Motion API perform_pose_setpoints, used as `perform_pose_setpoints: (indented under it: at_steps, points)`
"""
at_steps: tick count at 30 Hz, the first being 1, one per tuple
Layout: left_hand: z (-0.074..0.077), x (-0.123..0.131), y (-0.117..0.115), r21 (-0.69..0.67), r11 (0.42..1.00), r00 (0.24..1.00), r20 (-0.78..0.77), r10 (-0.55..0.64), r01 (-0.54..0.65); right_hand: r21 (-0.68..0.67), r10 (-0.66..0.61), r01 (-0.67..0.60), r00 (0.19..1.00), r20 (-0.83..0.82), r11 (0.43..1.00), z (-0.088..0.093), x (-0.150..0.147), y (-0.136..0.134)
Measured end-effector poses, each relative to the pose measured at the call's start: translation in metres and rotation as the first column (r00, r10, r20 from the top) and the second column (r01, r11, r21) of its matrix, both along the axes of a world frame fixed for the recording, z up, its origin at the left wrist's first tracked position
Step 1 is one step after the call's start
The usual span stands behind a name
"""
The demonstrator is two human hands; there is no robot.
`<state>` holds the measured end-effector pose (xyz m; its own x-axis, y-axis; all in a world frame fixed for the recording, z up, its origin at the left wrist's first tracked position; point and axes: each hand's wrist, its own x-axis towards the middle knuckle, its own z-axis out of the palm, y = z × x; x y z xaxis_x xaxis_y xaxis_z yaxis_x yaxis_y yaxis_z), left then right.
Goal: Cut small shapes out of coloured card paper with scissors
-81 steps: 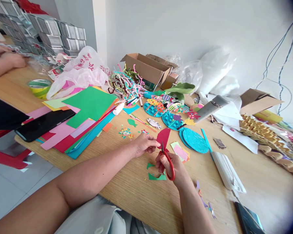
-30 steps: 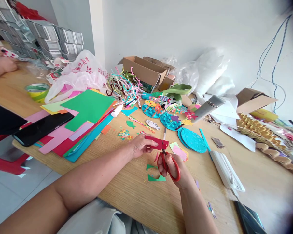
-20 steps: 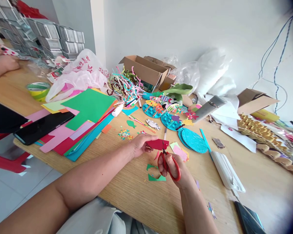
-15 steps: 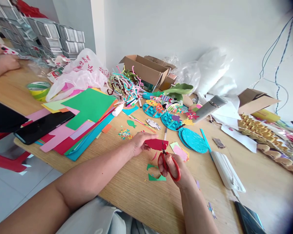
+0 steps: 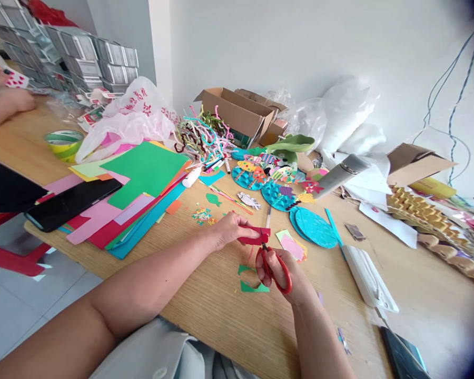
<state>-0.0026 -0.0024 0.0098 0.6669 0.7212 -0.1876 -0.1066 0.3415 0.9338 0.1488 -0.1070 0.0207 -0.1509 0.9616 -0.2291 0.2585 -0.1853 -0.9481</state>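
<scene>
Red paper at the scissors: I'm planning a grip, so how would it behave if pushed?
The red paper looks thin, so probably light and easily bent. It juts fairly straight past the left hand, suggesting some stiffness.

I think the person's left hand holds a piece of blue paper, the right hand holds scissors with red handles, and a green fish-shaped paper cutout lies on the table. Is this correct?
Not quite: the head view shows that the left hand holds red paper, not blue. The right hand, red-handled scissors and green fish-shaped paper cutout are as you say.
</scene>
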Motion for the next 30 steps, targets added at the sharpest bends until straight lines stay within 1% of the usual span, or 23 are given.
perform_pose_setpoints:
  at_steps: [4, 9, 16, 25, 30]
  points:
    - [0.000, 0.000, -0.001, -0.019, 1.000, 1.000, -0.009, 0.004, -0.004, 0.005, 0.007, -0.007, 1.000, 0.010, 1.000, 0.002, -0.001, 0.000]
    - [0.001, 0.001, -0.002, -0.037, 0.999, 1.000, -0.008, -0.011, 0.011, 0.038, 0.035, -0.037, 0.999, 0.040, 0.999, 0.010, -0.005, 0.001]
    - [-0.001, 0.001, -0.002, -0.044, 0.999, 1.000, -0.008, -0.009, 0.009, 0.013, 0.046, -0.046, 0.998, 0.034, 0.999, 0.020, -0.010, 0.002]
    - [0.003, 0.000, -0.003, -0.036, 0.999, 0.999, -0.010, -0.038, 0.037, -0.001, 0.043, -0.043, 0.997, 0.072, 0.999, 0.016, -0.008, 0.002]
    - [0.003, 0.000, -0.003, -0.059, 0.998, 1.000, -0.008, -0.016, 0.015, 0.028, 0.063, -0.065, 0.995, 0.073, 0.998, 0.013, -0.005, 0.003]
